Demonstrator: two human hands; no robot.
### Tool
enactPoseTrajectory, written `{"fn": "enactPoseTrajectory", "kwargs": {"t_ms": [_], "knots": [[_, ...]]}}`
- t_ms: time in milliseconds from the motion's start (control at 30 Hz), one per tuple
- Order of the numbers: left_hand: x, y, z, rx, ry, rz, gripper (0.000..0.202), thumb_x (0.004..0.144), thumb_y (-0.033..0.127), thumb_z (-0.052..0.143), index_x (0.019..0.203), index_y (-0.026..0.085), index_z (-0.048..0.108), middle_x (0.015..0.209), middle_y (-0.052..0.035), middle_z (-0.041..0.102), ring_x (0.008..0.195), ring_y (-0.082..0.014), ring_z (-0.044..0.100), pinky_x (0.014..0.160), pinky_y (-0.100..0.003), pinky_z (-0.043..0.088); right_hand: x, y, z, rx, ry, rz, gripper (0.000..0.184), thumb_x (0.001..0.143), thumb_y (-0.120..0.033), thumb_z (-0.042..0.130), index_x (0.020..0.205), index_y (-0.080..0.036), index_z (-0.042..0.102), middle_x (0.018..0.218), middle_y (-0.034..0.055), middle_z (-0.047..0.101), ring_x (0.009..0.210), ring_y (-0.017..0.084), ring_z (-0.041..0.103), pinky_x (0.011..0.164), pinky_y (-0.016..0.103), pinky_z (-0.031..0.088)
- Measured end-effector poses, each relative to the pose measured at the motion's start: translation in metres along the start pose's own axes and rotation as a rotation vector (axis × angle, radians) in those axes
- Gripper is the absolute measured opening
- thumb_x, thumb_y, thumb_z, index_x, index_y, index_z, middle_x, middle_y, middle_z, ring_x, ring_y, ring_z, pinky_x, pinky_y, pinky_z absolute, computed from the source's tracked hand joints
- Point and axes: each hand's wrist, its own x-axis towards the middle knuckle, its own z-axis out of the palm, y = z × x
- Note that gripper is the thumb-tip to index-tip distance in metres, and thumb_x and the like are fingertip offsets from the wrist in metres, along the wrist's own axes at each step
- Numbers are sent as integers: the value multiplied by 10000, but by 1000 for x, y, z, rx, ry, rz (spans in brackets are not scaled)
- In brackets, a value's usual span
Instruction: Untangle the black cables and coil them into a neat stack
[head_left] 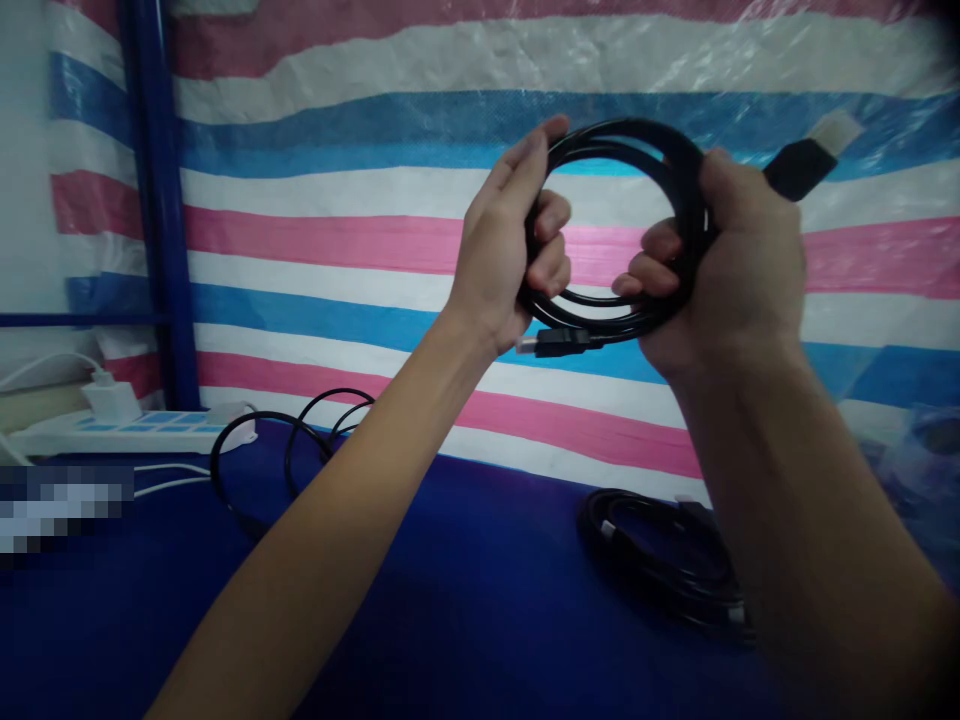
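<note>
A black cable [622,132] wound into a round coil is held up in front of me, well above the blue surface. My left hand [514,220] has its fingers wrapped round the coil's left side. Opposite it, my right hand [739,255] grips the right side of the loops. One large plug with a pale tip [806,160] sticks out past my right hand, up and to the right. The smaller plug [559,343] hangs along the coil's lower edge, pointing left, just below my left hand's fingers.
Another coiled black cable [660,570] lies on the blue surface [465,590], partly behind my right forearm. Loose black cable loops [292,425] rise behind my left forearm. A white power strip [150,430] stands at the left, near a blue post [161,200]. Striped sheeting [337,240] hangs behind.
</note>
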Motion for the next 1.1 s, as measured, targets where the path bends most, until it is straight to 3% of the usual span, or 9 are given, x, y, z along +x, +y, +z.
{"fn": "enactPoseTrajectory", "kwargs": {"t_ms": [133,267,367,467,567,733,900,1000,1100], "knots": [[4,7,-7,77,104,-118,261,940,333,355,933,219,590,484,75,225,270,-23,244,316,-150,246,4,6,-4,-235,-22,-239,239,867,-262,446,1066,-186,555,622,-27,522,415,98,491,340,217,405],[3,14,-7,118,35,-196,208,910,307,437,947,225,624,504,66,290,292,-24,294,353,-156,318,10,9,-13,-494,-102,-451,261,862,-356,461,988,-177,604,743,0,557,470,95,563,396,235,481],[0,12,-3,87,15,-146,186,917,275,414,895,226,592,504,68,239,296,-21,238,339,-151,247,9,7,-14,-462,-169,-412,249,872,-335,462,1036,-179,567,795,11,586,445,107,573,389,255,485],[-2,5,2,76,81,-56,137,903,306,438,884,226,548,497,78,159,299,-26,152,322,-165,161,6,3,-11,-373,-171,-337,179,878,-313,466,969,-180,547,808,23,617,404,103,552,371,255,459],[-5,-2,6,108,111,-28,113,875,329,475,890,227,520,489,84,179,310,-31,166,328,-174,185,5,2,-10,-279,-112,-286,131,856,-303,505,804,-184,525,752,14,621,354,88,506,316,238,397],[-7,-3,8,218,145,11,143,881,339,447,914,230,535,486,82,193,312,-36,199,336,-178,238,7,4,-13,-347,-76,-334,145,870,-317,463,812,-190,503,715,4,616,328,89,478,293,239,384],[-5,7,-1,264,40,-19,120,811,292,560,736,204,530,484,78,218,333,-25,203,328,-174,224,6,8,-12,-433,-141,-419,226,878,-384,440,764,-190,460,585,-19,547,358,108,516,306,220,393],[-3,15,-6,315,-16,-52,152,805,317,575,709,199,567,457,75,213,312,-25,207,317,-176,237,3,6,-10,-434,-198,-369,223,886,-383,444,818,-178,501,563,-20,512,436,130,569,323,213,409],[-2,23,-9,349,-61,-91,164,815,316,572,715,191,610,436,71,225,295,-24,226,318,-173,263,0,4,-8,-404,-251,-249,277,890,-416,446,927,-165,559,571,-19,522,377,106,503,282,207,355]]}}
